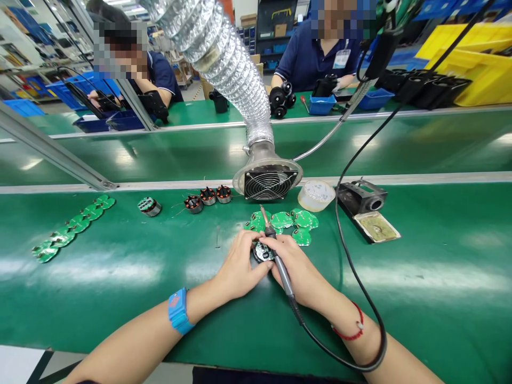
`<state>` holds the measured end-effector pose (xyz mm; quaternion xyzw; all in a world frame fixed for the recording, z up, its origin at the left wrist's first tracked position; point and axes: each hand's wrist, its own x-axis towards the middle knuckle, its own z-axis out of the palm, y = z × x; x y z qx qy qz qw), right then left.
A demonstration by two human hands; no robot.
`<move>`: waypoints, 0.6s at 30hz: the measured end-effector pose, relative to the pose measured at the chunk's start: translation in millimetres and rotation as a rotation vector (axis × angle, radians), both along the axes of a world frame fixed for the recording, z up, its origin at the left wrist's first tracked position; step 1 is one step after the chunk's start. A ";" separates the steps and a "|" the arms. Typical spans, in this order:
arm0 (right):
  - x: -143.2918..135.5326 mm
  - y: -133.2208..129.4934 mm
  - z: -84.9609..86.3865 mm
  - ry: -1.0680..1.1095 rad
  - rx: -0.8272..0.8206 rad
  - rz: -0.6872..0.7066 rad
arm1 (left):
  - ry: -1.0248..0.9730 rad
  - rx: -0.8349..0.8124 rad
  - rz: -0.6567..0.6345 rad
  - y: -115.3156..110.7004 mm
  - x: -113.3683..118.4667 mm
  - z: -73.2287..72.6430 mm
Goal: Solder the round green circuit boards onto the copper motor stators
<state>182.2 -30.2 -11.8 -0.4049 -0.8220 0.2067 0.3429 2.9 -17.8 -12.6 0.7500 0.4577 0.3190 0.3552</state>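
Observation:
My left hand (241,265) curls around the near left side of a small round motor part with a green-and-white circuit board on top (263,253). From the other side, the fingers of my right hand (296,266) also close on this part. A soldering iron (283,272) rests in my right hand, its tip pointing away from me, above the loose boards. Just beyond my fingers lie several round green circuit boards (282,219). The underside of the motor part is hidden by my fingers.
A fume extractor fan (269,185) stands behind the boards. At right are a tape roll (316,196) and a soldering iron stand with sponge (366,205). Three copper-wound stators (208,196), another board-topped one (149,206) and a board row (76,225) lie left. The iron's cable (352,256) crosses my right forearm.

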 end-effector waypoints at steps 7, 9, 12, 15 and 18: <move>1.4 -0.7 -3.7 0.068 -0.067 -0.039 | 0.097 0.057 -0.009 4.3 5.6 0.0; 2.2 0.3 -8.4 0.103 -0.107 -0.124 | 0.138 0.059 -0.046 5.4 3.3 1.8; 2.0 1.5 -13.7 0.132 -0.153 -0.218 | 0.193 0.071 -0.101 6.0 -1.0 4.0; 0.3 2.2 -14.5 0.165 -0.175 -0.192 | 0.208 0.082 -0.129 6.2 -5.4 4.6; -1.5 2.9 -11.9 0.185 -0.225 -0.150 | 0.204 0.078 -0.137 6.5 -9.5 3.8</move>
